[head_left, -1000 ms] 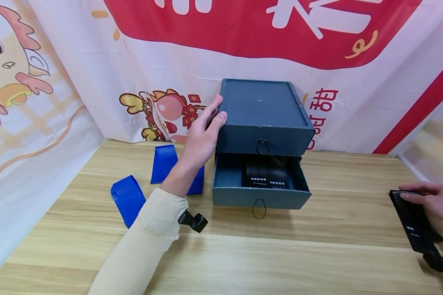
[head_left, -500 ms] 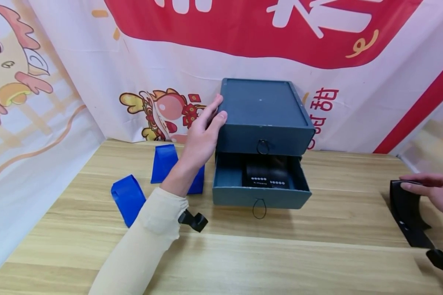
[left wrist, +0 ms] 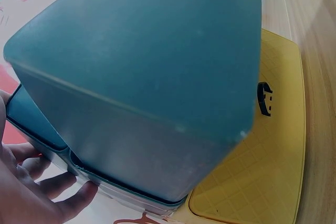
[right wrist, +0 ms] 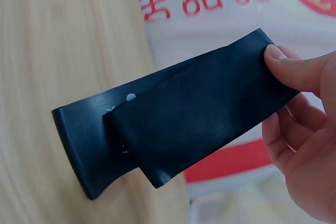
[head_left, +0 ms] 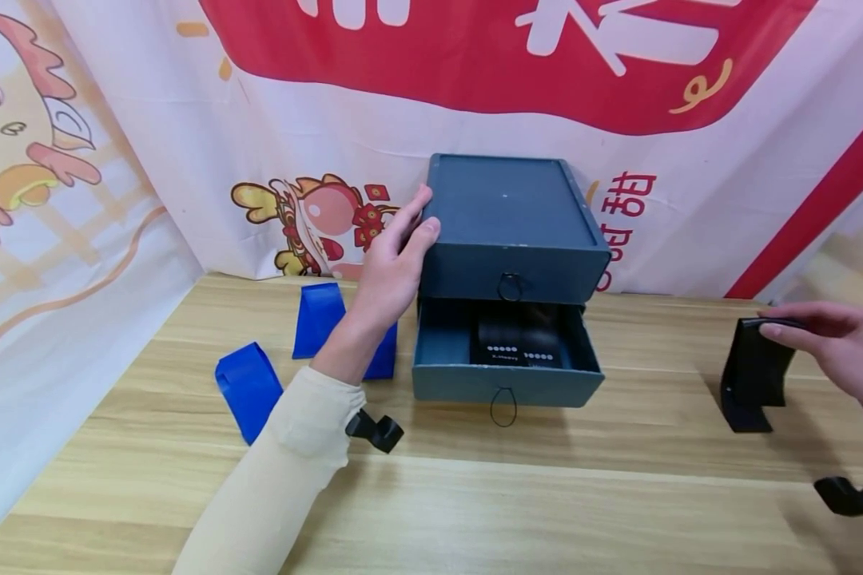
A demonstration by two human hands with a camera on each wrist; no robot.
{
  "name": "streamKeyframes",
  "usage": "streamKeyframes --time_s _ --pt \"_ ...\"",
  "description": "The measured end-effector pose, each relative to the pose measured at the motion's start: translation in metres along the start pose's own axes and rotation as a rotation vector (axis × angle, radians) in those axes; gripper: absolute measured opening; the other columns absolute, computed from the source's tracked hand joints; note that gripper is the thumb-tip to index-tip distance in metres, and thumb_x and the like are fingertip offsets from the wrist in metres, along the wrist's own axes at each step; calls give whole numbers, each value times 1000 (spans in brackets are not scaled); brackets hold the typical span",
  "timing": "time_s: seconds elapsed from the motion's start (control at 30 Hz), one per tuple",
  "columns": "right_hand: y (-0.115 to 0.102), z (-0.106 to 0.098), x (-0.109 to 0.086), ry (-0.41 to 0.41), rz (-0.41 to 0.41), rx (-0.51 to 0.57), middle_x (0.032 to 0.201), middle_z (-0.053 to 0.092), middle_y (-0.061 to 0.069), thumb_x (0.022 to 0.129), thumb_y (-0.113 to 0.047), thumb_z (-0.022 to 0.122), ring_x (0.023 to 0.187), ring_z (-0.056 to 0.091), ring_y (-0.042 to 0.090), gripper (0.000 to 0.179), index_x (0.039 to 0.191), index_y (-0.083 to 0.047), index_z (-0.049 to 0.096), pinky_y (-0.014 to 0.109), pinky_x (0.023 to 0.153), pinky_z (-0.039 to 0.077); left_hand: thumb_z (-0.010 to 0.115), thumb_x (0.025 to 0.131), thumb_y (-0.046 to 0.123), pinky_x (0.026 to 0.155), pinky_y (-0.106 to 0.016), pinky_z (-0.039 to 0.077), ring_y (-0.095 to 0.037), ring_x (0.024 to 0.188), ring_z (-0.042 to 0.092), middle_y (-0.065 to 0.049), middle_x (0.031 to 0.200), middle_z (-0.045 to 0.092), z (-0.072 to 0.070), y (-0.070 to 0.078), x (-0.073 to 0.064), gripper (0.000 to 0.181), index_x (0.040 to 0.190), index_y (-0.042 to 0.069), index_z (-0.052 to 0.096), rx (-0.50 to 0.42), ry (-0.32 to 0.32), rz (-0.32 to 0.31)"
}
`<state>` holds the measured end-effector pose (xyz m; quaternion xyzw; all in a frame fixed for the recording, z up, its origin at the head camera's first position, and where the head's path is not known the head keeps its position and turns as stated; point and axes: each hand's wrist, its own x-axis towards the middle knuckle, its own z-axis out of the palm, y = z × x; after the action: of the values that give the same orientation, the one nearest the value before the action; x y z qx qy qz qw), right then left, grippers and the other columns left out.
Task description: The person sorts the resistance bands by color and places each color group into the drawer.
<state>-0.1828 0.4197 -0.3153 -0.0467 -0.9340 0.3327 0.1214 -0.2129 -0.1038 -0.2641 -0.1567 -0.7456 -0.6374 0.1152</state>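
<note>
In the head view, my left hand (head_left: 388,275) rests against the left side of a dark blue two-drawer box (head_left: 507,200), thumb and fingers along its upper edge. The lower drawer (head_left: 507,387) stands pulled out, with black bands (head_left: 521,347) marked in white lettering inside. Far right, my right hand (head_left: 845,343) pinches one end of a black resistance band (head_left: 758,367); the loop hangs down to the wooden tabletop. The right wrist view shows thumb and fingers on the band's end (right wrist: 210,114). Fingers (left wrist: 58,184) lie along the box's edge in the left wrist view.
Several blue bands lie on the table left of the box, among them one near the front (head_left: 250,391) and one farther back (head_left: 320,315). A printed curtain (head_left: 374,128) hangs behind. A yellow panel (left wrist: 252,166) with a black handle shows in the left wrist view.
My right hand has moved left and away from me, raising the black band from a slanted position to a more upright one. The left hand and the box have stayed in place.
</note>
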Motion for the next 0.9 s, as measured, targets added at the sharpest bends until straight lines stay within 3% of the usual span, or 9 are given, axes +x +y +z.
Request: streamKeyframes --time_s 0.2,0.27,0.57,0.77,0.9 --pt "-34 7 -6 53 -89 10 85 60 -43 101 -31 73 81 52 -2 34 124 -6 74 15 65 39 48 114 34 131 -33 32 -7 160 33 13 173 35 2 0 0 54 166 22 39 -5 -6 -9" --pt "-46 9 -9 61 -109 18 87 61 -45 100 -32 74 81 53 -5 34 124 -9 75 13 65 40 48 114 34 131 -33 32 -7 160 33 13 173 35 2 -1 0 54 166 22 39 -8 -6 -11" --pt "-91 13 -17 68 -210 119 91 69 -32 96 -23 81 77 59 -3 29 123 -12 79 17 60 41 48 114 35 131 -30 32 -4 160 33 15 173 35 4 0 2 54 166 22 39 -17 -6 -10" --pt "-118 21 -21 84 -256 71 96 66 -33 99 -25 77 77 59 -1 31 127 -12 77 9 62 46 48 114 35 131 -30 32 -5 160 32 15 173 35 2 0 3 54 166 23 39 -13 1 -16" --pt "-134 25 -22 84 -287 122 100 69 -30 98 -24 77 79 65 -3 31 128 -13 78 6 67 50 48 113 35 131 -30 32 -4 159 33 16 172 35 2 0 2 54 166 23 39 -12 5 -25"
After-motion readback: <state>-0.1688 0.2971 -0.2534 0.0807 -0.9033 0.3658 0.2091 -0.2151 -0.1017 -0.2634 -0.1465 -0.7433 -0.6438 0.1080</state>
